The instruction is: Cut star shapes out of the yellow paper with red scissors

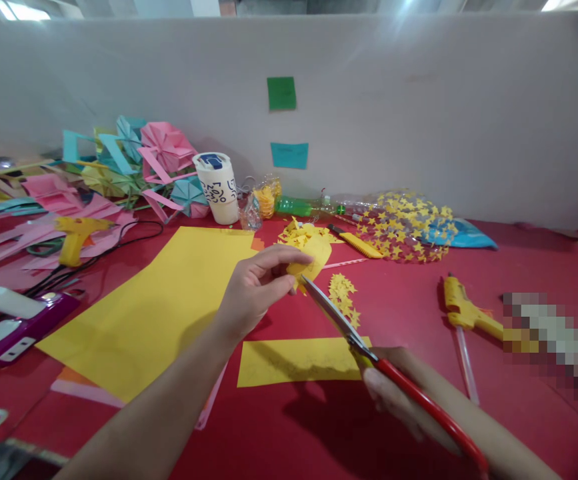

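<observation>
Between the thumb and fingers of my left hand point(261, 283) is a piece of yellow paper point(319, 257), held above the table. Red-handled scissors point(341, 320) are gripped in my right hand point(393, 380), their blade tips at the lower edge of that paper. Just beyond and below the blades lies a small heap of yellow paper stars point(343, 297). A yellow paper strip point(299, 363) with faint pencil marks rests under the scissors. Behind the held piece is a pile of yellow scraps point(293, 232).
Large yellow sheets point(183, 287) lie at left, near a purple power strip point(23, 327) and a yellow glue gun point(76, 237). Another glue gun point(461, 307) lies right. A yellow cutter point(361, 245), star-covered bottle point(403, 227), green bottle point(293, 206) and white cup point(217, 190) line the back.
</observation>
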Action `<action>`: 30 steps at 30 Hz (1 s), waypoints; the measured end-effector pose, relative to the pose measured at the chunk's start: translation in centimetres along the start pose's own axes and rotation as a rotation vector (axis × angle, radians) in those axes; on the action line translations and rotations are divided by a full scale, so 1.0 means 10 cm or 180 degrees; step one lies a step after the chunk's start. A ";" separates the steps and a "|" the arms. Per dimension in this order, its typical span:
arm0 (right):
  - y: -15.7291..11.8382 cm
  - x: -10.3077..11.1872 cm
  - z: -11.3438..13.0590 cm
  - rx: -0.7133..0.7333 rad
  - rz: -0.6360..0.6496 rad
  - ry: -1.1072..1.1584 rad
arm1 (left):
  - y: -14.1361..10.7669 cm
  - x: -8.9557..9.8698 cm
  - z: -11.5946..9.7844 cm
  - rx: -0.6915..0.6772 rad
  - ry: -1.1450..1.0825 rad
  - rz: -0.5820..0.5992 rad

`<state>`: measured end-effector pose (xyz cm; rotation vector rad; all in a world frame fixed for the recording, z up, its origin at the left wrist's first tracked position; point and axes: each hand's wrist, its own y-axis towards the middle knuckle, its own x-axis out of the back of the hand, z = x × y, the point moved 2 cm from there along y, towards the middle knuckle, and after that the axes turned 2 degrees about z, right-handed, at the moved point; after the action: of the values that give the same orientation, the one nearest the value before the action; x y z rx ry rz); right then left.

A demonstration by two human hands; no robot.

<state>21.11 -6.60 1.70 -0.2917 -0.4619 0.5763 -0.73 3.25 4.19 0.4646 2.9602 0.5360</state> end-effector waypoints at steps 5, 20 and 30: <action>-0.01 -0.03 0.03 -0.0212 -0.0147 0.0029 | -0.01 0.00 0.00 0.0008 0.0021 -0.0025; -0.03 0.00 0.14 -0.0398 -0.0157 0.0126 | 0.01 0.05 -0.04 0.0143 0.0047 0.0219; -0.01 -0.01 0.08 -0.0332 -0.0156 0.0117 | 0.02 0.10 -0.03 0.0163 0.0044 0.0417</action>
<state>20.63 -6.60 2.41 -0.3891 -0.4633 0.4991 -1.66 3.65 4.48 0.6661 2.9776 0.4785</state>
